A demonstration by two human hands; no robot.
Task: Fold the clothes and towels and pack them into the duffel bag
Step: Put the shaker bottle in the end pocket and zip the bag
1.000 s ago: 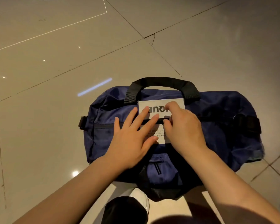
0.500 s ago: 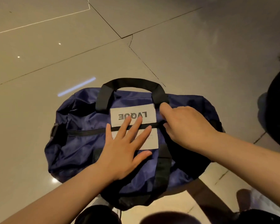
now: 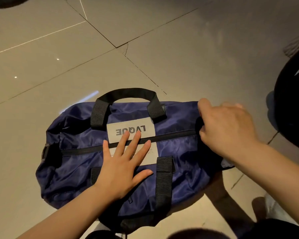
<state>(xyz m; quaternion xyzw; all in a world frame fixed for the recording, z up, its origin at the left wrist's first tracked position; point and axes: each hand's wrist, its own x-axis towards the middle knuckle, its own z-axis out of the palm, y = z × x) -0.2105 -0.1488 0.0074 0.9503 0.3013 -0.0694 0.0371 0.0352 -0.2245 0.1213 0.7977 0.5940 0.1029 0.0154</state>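
— Duffel bag (image 3: 79, 163): where?
— Mid-frame on the tiled floor (image 3: 188, 49), zip (image 3: 173, 135) closed, contents hidden.
— Hands?
— Left hand (image 3: 123, 169) flat, fingers spread, pressing the label (image 3: 126, 130); right hand (image 3: 226, 128) curled at the zip's right end, grip unclear.

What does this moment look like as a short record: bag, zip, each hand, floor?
bag: navy blue nylon duffel bag lying flat on the floor, black webbing handles, white label printed LVQUE
zip: black zip line across the top looks closed along the stretch in view
left hand: left hand flat on the bag, fingers spread over the label
right hand: right hand at the bag's right end, fingers curled where the zip ends; the pull itself is hidden
floor: glossy beige tiled floor
clothes, towels: none in view
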